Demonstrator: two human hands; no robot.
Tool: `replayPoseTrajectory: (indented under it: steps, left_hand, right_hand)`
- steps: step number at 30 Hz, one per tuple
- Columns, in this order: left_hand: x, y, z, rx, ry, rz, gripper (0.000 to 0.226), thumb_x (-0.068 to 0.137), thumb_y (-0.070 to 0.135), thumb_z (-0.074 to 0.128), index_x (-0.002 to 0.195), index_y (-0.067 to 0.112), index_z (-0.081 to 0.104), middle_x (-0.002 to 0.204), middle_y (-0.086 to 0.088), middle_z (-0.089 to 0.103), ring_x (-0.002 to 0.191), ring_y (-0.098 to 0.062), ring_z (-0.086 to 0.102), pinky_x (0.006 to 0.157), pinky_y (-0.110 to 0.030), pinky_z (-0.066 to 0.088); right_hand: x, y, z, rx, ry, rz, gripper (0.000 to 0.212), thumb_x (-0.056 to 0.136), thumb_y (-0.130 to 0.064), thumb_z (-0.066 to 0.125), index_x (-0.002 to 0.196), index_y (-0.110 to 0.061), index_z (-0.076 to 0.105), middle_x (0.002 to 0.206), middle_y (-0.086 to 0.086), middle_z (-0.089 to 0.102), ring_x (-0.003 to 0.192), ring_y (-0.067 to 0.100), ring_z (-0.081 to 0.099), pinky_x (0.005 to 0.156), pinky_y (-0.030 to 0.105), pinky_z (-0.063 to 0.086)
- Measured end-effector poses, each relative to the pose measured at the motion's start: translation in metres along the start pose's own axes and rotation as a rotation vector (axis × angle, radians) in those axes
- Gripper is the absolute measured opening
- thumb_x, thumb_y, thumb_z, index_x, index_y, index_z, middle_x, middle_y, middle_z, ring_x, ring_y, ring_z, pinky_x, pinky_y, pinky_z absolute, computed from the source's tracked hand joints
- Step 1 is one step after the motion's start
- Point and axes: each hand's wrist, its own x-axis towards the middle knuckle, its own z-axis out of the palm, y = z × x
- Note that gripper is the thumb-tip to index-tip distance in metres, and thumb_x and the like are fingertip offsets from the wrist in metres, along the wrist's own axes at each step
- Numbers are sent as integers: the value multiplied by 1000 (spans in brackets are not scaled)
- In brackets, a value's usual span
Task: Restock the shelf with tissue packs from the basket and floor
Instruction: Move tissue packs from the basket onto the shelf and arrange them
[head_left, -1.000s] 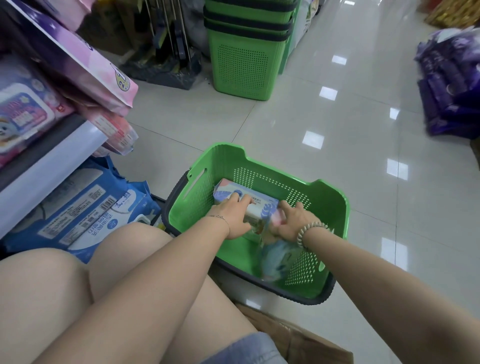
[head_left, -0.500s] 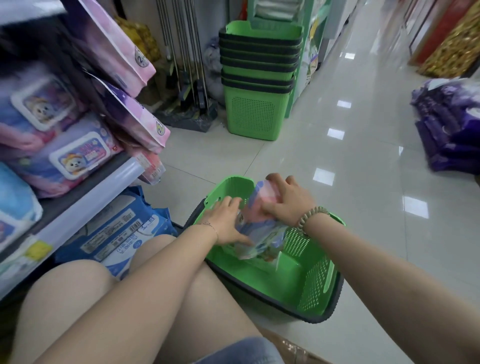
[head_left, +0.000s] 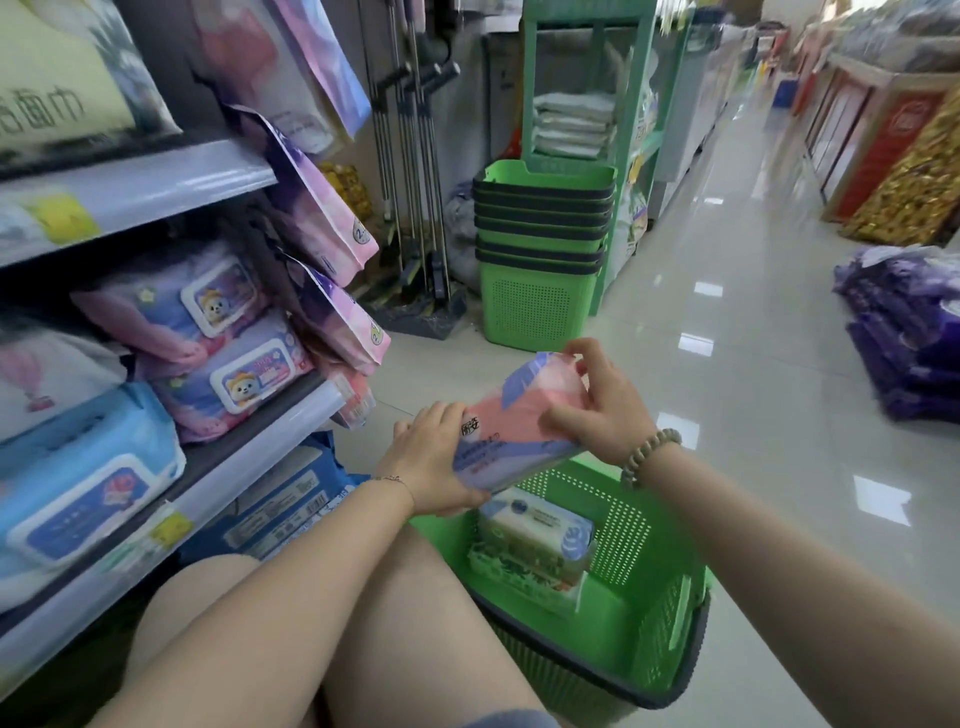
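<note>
Two hands on one pink tissue pack (head_left: 514, 421), mid-frame above the green basket (head_left: 670, 597)!
Left hand (head_left: 434, 457) cups its lower end, fingers curled underneath; right hand (head_left: 605, 405) clamps the top edge, wrist bent downward.

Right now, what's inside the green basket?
In the green basket: one white-and-blue tissue pack atop a green-patterned pack. The near corner is covered by a leg. Both hands hold the pink pack above.

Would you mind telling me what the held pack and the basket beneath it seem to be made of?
Tissue pack: thin glossy plastic film, judging by its sheen and printing; it looks soft. Basket: rigid moulded green plastic, matte, with perforated walls and a dark rim, probably plastic too.
</note>
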Motion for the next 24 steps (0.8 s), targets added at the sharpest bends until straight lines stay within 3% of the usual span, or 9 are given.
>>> replayPoseTrajectory:
  steps: [2,5,8,12,16,21,24]
  left_hand:
    - [-7,-3,-11,-47,54,12,87,52,58,74,122,20,40,113,5,44,106,-17,46,89,-34,37]
    - [-16,-11,-30,-71,164,38,87,43,60,62,116,18,43,105,5,42,98,-17,45,85,-40,45]
    - [-24,-20,-50,-40,250,52,86,41,56,63,115,17,44,104,5,40,94,-17,42,79,-37,44]
    - [-37,-27,-78,58,384,84,83,42,56,58,114,21,40,108,3,47,100,-19,46,77,-35,41]
    - [-50,-28,-114,147,457,100,78,46,54,58,114,18,44,106,4,47,97,-16,47,73,-33,35]
    - [-68,-33,-154,291,512,88,81,46,52,70,116,16,51,107,5,51,98,-15,48,75,-32,33]
    - [-80,-34,-176,350,565,85,79,47,53,63,115,15,53,107,4,53,99,-18,52,75,-34,36]
  right_hand:
    - [1,-5,-3,75,-10,-8,76,48,-55,62,115,-27,41,100,-8,50,70,11,54,55,24,43]
    - [2,-13,-6,167,-78,-15,68,54,-50,66,114,-37,37,111,-5,50,75,22,64,57,39,57]
    - [4,-24,-6,197,-142,-67,76,57,-52,71,122,-36,35,123,-1,45,85,21,65,62,34,58]
    - [13,-48,-5,43,-147,-173,96,52,-69,71,132,-34,30,123,-15,37,104,12,53,82,32,54]
    - [20,-77,-7,-7,-91,-263,109,46,-67,76,137,-30,28,125,-14,32,111,7,42,94,36,49]
    - [26,-113,-5,-259,-85,-497,123,40,-68,80,140,-31,20,144,-8,17,124,22,41,99,41,43]
    - [31,-130,1,-319,-17,-603,120,43,-56,85,140,-24,21,145,2,18,123,29,43,96,44,46]
